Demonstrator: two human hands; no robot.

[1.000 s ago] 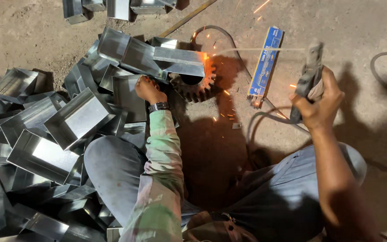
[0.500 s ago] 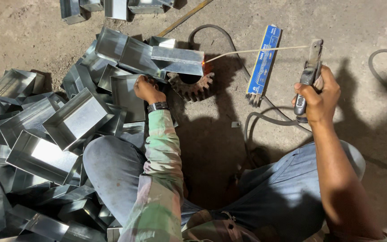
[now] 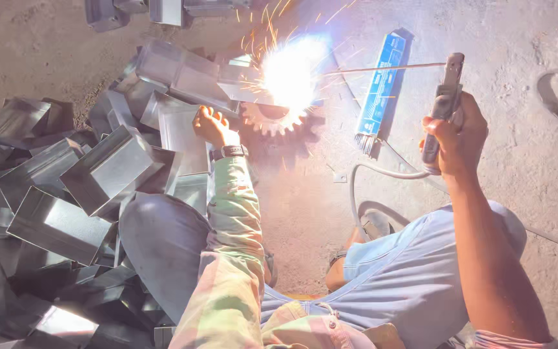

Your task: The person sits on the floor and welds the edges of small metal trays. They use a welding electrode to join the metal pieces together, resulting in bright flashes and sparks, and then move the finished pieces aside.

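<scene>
My right hand (image 3: 454, 136) grips a grey electrode holder (image 3: 444, 103) with a thin welding rod (image 3: 382, 67) pointing left. At the rod's tip a bright white arc (image 3: 290, 72) flares with sparks, on the end of a folded sheet-metal channel (image 3: 192, 81). That channel rests over a rusty gear wheel (image 3: 272, 119) lying on the ground. My left hand (image 3: 213, 126), with a watch at the wrist, presses on the metal pieces just left of the gear.
A heap of shiny sheet-metal channels (image 3: 66, 194) fills the left side. A blue packet of welding rods (image 3: 377, 94) lies on the dirt floor between gear and holder. A welding cable (image 3: 364, 178) curves by my knees. More channels (image 3: 163, 10) sit at the top.
The arc was sparking a second ago, went out half a second ago, and now burns again much brighter. My right hand has shifted slightly; my left hand stays put.
</scene>
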